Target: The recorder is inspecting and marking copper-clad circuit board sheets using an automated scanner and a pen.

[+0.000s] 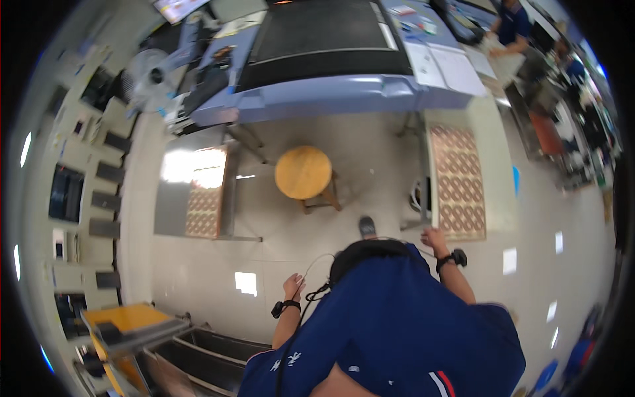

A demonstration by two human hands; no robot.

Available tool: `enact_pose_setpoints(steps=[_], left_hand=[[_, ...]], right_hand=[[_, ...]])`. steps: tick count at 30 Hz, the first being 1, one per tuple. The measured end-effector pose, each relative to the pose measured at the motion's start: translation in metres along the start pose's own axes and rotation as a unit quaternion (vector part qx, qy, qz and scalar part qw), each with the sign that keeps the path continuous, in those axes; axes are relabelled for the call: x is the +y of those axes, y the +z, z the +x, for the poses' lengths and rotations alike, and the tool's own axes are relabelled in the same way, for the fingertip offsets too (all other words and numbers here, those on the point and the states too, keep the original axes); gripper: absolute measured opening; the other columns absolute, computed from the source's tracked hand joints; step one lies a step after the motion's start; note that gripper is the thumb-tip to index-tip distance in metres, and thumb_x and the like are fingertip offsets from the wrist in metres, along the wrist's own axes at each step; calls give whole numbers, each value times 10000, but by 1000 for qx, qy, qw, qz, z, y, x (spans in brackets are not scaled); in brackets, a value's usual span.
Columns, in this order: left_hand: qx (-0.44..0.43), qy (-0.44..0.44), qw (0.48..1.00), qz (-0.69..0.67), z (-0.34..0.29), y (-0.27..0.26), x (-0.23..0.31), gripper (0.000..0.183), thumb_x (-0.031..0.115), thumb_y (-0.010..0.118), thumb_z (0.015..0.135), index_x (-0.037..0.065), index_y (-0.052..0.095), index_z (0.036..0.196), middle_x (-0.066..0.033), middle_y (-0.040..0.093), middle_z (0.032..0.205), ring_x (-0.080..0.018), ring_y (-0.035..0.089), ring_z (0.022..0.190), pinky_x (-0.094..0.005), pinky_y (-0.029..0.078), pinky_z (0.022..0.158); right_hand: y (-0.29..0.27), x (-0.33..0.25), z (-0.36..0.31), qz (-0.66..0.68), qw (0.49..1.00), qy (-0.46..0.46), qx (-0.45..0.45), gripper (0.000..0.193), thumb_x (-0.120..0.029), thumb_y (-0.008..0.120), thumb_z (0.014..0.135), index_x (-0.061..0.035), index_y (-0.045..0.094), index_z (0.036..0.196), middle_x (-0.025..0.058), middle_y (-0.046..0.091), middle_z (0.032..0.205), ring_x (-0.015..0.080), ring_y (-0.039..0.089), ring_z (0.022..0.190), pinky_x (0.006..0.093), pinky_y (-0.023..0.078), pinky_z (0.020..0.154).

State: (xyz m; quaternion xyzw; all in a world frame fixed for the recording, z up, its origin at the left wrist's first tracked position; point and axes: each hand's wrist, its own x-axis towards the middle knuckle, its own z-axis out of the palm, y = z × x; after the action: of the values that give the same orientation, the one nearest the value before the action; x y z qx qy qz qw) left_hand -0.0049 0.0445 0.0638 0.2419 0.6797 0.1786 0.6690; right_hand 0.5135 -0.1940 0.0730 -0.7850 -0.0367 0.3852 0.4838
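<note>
My left hand [293, 286] hangs over the floor at my side with its fingers loosely bent and apart. It holds nothing that I can see; a thin cord runs past it. My right hand [434, 239] is beside the near left corner of a copper-coloured patterned panel [458, 182] on the right-hand table. Its fingers are slightly curled and no object shows in them; I cannot tell whether it touches the table edge. A similar patterned panel [203, 210] lies on the grey left-hand table, partly washed out by glare.
A round wooden stool [303, 172] stands between the side tables. Ahead is a blue-grey bench with a dark flat top [324, 32] and papers [440, 66]. A white fan [151, 78] stands far left. A metal cart [211, 351] is behind my left arm. Co-workers [512, 30] are far right.
</note>
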Motion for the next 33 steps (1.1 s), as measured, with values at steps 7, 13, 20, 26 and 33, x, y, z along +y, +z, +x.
enact_pose_setpoints(steps=[7,13,20,26,33], left_hand=[[70,-147,986,-37,47,-6,-43,422,219,463,1001,-31,503,1339,-228,552,1310,-374,578,1163,-503,514,939],[44,-150,988,-8,70,-5,-30,455,305,446,993,14,494,1340,-190,593,1249,-373,585,1133,-525,507,899],[48,-3,977,-210,99,94,62,414,297,468,980,38,529,1296,-150,649,1142,-323,645,987,-459,544,770],[169,149,969,-101,69,173,230,257,130,586,923,2,643,1138,-103,700,972,-178,675,801,-280,530,659],[205,317,925,39,91,189,393,202,118,577,928,-18,680,1036,-56,704,851,-114,642,725,-244,496,639]], right_hand=[[-27,-60,19,-75,976,66,193,277,-197,624,835,58,724,877,141,714,736,193,693,618,325,556,584],[-20,-89,114,-367,890,-17,269,361,-302,608,819,-16,724,1008,274,683,910,429,675,869,509,538,765],[-40,-154,197,-492,857,-14,151,502,-502,574,900,-66,696,1116,162,681,743,306,678,677,464,527,637],[-26,-160,224,-521,841,116,86,919,-770,552,795,65,614,1173,278,578,1216,408,531,1174,483,394,998],[-2,-126,239,-473,820,190,260,1240,-665,727,731,151,150,1465,361,279,1488,512,263,1384,616,241,1101]])
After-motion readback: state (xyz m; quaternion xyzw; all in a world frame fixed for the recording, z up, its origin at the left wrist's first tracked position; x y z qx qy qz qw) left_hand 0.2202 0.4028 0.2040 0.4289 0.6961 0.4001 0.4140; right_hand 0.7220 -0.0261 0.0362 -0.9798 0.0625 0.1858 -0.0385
